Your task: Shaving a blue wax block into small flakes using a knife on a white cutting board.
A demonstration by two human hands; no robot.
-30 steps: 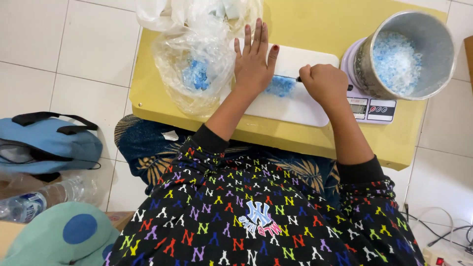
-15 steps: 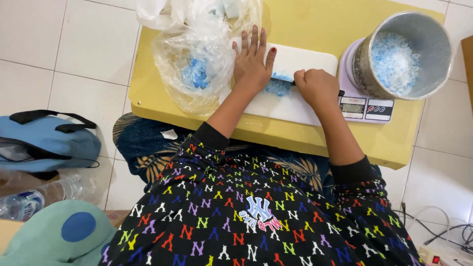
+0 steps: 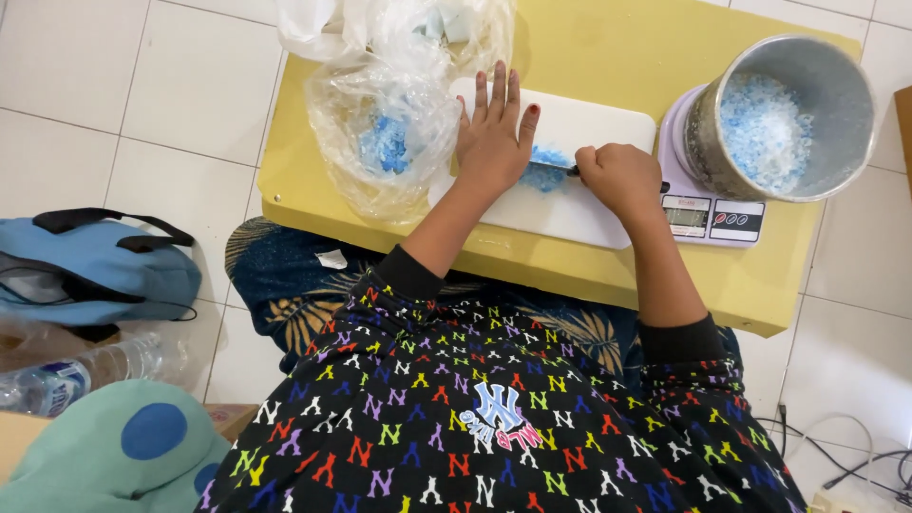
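Seen overhead: left hand pressed flat, fingers spread, on blue material atop white cutting board on yellow tabletop. Right hand, grip closed around knife, blade lying crosswise, pointing left toward the other hand.

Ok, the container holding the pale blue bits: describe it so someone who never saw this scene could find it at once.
Start at the low yellow table and go to its far right corner, beyond the right hand. A round grey metal pot stands there on a small white kitchen scale. It is the only rigid, open-topped vessel; the other blue material lies in a clear plastic bag or on the white board.
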